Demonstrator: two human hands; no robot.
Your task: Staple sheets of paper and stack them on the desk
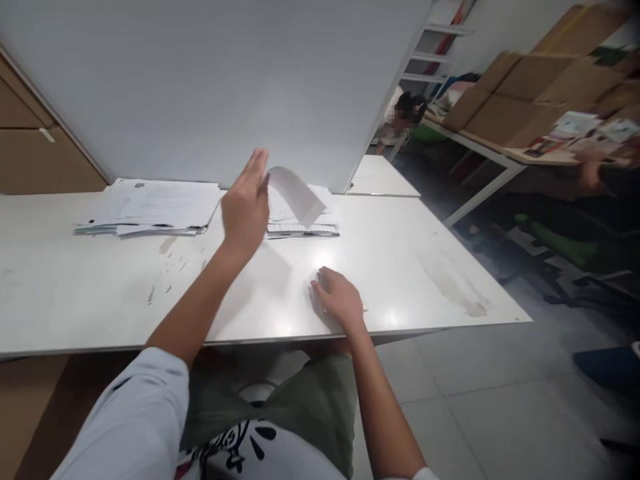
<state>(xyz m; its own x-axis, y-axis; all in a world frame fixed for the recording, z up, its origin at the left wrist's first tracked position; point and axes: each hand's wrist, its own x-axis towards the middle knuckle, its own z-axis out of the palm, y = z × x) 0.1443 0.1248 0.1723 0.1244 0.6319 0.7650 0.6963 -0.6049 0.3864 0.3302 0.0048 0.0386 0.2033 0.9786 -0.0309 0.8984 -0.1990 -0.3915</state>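
My left hand (246, 208) is raised over the white table, its fingers closed on the edge of a small sheet of paper (299, 193). The paper curls over to the right, above a stack of papers (305, 232). Low on the table near its front edge lies my right hand (341, 297), fingers curled in. A small light-coloured tip pokes out beside its wrist side, but the palm hides what it belongs to. To the left of my left hand sits a wider stack of printed papers (155, 208).
A grey partition (225, 80) stands behind the white table (385, 267). Cardboard boxes (45, 157) are at the left. On the right, another table (475, 139) carries boxes and papers, with a co-worker's hand (591, 170) beside it. Another person (407, 110) bends behind the partition.
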